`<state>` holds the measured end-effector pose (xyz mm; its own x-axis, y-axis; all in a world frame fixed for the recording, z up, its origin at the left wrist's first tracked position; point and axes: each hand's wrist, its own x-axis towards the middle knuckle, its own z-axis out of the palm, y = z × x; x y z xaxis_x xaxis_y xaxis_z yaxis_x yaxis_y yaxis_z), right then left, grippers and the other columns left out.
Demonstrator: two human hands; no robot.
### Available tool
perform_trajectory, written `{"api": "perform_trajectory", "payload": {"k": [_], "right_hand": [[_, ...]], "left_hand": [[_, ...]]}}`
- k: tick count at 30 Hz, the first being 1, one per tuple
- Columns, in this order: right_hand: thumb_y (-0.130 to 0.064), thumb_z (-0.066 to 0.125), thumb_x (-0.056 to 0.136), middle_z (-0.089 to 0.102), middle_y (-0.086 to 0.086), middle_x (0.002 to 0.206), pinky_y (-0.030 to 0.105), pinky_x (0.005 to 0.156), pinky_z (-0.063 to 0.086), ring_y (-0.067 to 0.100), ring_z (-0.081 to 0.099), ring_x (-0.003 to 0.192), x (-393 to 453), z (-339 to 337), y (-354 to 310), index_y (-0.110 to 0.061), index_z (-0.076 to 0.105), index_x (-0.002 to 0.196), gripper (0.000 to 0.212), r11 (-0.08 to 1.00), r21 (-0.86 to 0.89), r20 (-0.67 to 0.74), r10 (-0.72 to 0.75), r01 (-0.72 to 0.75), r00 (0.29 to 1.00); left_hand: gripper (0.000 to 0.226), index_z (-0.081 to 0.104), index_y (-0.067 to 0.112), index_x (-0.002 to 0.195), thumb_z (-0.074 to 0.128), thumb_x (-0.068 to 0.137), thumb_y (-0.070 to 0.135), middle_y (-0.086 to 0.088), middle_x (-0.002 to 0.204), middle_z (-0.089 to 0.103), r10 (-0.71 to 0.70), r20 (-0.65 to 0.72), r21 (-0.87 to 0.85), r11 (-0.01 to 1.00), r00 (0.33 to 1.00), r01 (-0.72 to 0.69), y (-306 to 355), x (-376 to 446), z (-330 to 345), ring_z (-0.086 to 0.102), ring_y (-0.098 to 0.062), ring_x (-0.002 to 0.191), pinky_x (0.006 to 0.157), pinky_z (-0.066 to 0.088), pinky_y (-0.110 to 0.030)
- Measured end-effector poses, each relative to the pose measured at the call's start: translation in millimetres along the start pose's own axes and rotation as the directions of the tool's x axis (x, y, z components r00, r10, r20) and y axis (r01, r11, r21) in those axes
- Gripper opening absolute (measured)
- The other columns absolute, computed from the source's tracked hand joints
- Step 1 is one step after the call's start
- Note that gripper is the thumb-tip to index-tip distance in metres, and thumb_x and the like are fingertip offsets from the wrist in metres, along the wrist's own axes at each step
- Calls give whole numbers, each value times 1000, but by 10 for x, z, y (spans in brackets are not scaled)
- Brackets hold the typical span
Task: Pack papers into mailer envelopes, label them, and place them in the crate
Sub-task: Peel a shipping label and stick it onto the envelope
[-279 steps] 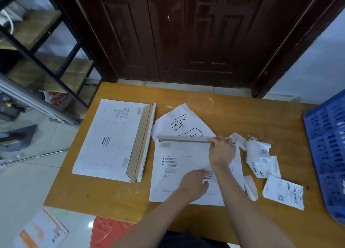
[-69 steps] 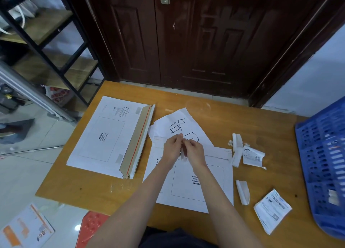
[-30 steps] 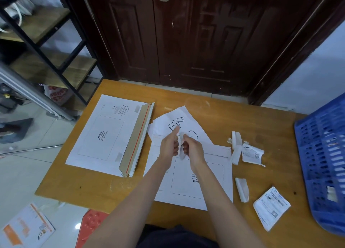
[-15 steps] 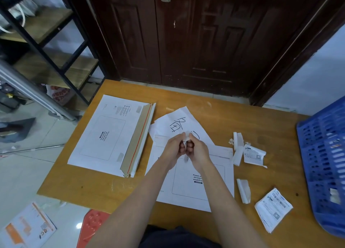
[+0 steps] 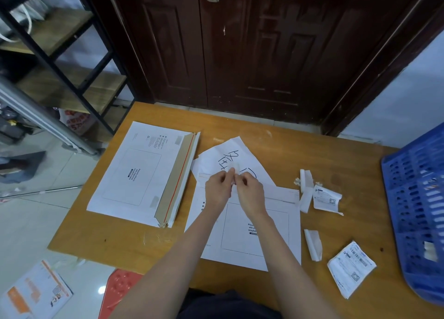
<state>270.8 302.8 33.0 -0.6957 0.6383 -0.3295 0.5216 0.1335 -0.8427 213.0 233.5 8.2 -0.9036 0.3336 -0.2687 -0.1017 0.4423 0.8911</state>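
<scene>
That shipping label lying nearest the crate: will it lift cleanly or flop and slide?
The shipping label is thin, creased paper with lifted edges, so probably floppy and very light. It lies loose on the smooth table, so a push would likely slide it. A raised corner probably offers a pinch point.

Crate (image 5: 418,213) cut by right edge; label (image 5: 349,268) print unreadable.

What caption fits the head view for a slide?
Both hands, left hand and right hand, pinch a small white strip above a mailer envelope on the wooden table.
</scene>
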Motion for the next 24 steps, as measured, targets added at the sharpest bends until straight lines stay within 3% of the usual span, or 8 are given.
{"api": "perform_trajectory", "payload": {"k": [2,5,9,14,16,19,21,24], "right_hand": [[-31,43,98,53,-6,67,31,60,36,16,48,65,-10,10,11,-20,46,67,33,994,-106,-6,-4,3,1000],[-34,42,98,55,-7,71,31,62,38,15,52,69,8,39,45,-15,54,77,31,991,-127,22,52,-49,998],[-26,44,98,47,-2,61,25,59,35,14,44,58,49,14,53,-12,47,66,35,975,134,137,160,-178,978],[-23,49,95,41,-3,56,22,58,37,11,37,51,54,-26,90,-11,53,71,27,794,453,365,250,-405,897],[-20,50,94,42,-1,56,22,58,37,12,37,50,62,-33,102,-10,55,70,26,788,455,353,267,-414,897],[-21,48,93,45,0,57,25,60,38,13,39,52,60,-30,76,-9,53,70,27,865,362,282,255,-348,925],[-24,47,94,46,-2,55,25,62,40,12,42,52,61,-18,59,-9,52,70,29,894,312,264,244,-322,933],[-23,50,93,46,0,59,25,60,38,12,42,53,57,-28,69,-8,55,76,23,870,359,290,241,-338,926]], "left_hand": [[48,54,1,61,50,98,32,-2,47,49,75,-52,133,989,996,-67,-32,3,7,46,-13,47,52,39,-25],[45,55,2,61,52,97,29,2,45,50,100,-33,134,986,994,-94,-21,-1,-18,46,-8,41,48,38,-17],[43,48,10,59,53,97,30,2,46,44,-127,128,-195,969,984,150,-7,-22,-75,41,-11,44,50,37,-24],[45,46,13,59,49,98,34,0,49,35,-260,369,-488,763,893,424,15,-53,-154,38,-14,51,59,38,-24],[48,43,15,56,46,99,38,1,48,34,-307,361,-442,775,880,452,67,-74,-149,34,-13,50,55,36,-23],[53,40,17,54,46,95,49,3,48,40,-331,273,-272,874,903,402,169,-106,-89,36,-10,46,51,33,-21],[49,49,14,59,47,95,49,3,55,50,-230,145,-91,966,962,244,164,-102,-20,47,-8,52,55,37,-22],[46,56,7,69,43,99,38,-3,64,58,-55,34,109,993,998,51,100,-97,37,54,-15,63,60,40,-27]]}}
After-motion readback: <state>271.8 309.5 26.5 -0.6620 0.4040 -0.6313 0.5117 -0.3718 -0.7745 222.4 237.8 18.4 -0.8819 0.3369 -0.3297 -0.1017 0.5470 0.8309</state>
